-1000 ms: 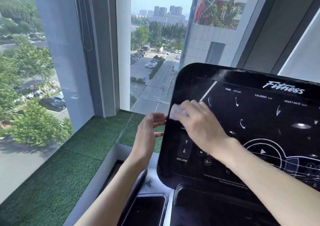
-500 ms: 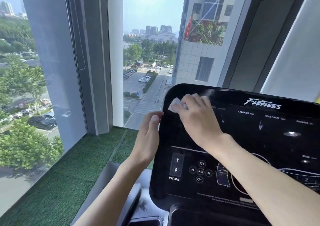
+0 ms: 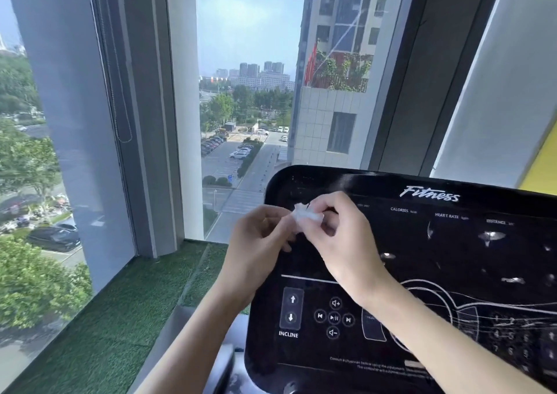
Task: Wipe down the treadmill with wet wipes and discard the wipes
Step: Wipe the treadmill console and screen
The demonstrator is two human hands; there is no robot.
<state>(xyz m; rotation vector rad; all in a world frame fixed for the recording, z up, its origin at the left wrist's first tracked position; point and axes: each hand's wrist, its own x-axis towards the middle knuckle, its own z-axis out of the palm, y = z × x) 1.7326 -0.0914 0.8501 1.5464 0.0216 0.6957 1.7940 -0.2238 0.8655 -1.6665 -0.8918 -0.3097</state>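
Note:
The treadmill's glossy black console (image 3: 422, 273) fills the lower right, with "Fitness" lettering at the top and incline and media buttons at its lower left. A small crumpled white wet wipe (image 3: 306, 216) is held in front of the console's upper left corner. My right hand (image 3: 340, 237) pinches the wipe from the right with curled fingers. My left hand (image 3: 259, 243) pinches the wipe's left side with its fingertips. A faint wet smear shows on the console's top edge.
Floor-to-ceiling windows (image 3: 247, 92) stand straight ahead, split by a grey pillar (image 3: 141, 122) with a hanging bead cord. Green artificial turf (image 3: 120, 318) covers the ledge to the left. The treadmill's grey side rail (image 3: 180, 333) runs along the console's lower left.
My right hand has lifted the wipe off the console's upper left area. My left hand, open beside the console before, has come in and taken hold of the wipe. The view has tilted up.

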